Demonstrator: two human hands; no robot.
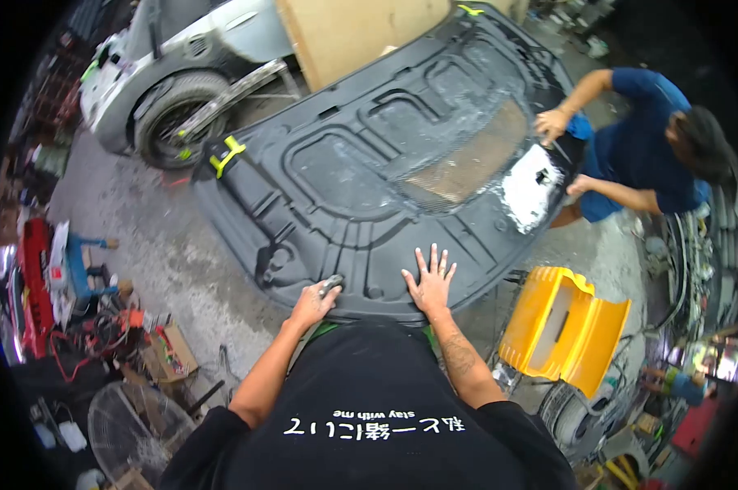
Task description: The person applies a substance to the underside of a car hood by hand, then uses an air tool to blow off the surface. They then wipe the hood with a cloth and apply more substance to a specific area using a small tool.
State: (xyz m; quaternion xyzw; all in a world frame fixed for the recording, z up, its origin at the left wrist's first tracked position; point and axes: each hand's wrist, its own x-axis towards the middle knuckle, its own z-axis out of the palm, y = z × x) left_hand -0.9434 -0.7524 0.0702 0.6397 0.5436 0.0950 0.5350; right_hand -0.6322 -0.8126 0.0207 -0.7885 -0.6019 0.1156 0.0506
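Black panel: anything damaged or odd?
Yes: a ragged white patch with a dark spot stands out on the black panel beside the co-worker; its surroundings are dark. I cannot tell whether it's damage.

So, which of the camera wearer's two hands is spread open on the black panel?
The right hand, splayed on the black panel; the left hand is instead curled around a small dark object.

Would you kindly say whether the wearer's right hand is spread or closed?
Spread: the right hand lies palm down on the black panel, its fingers fanned apart.
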